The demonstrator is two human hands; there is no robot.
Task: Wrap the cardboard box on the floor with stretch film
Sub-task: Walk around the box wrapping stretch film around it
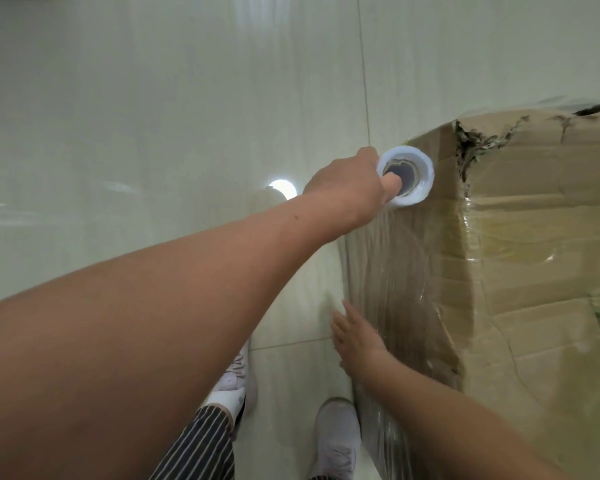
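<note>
White film roll (pixel 425 169) sits in left hand (pixel 347 188) beside torn cardboard box (pixel 534 220).

Single view, head-worn, wide-angle. Faces steeply down onto tiled floor (pixel 153 98); wearer's shoes (pixel 336 441) at bottom centre, so nearly overhead. Close range: left hand (pixel 347 192) on stretch film roll (pixel 406 174) sits mid-frame, right hand (pixel 357 337) lower centre. Right edge crops the cardboard box (pixel 534 237); top and near side both visible.

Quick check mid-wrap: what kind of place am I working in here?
Probably an indoor room, perhaps a storeroom; I can't say more. Glossy pale floor tiles show a light reflection, and a worn cardboard box stands on them, partly covered in stretch film.
</note>
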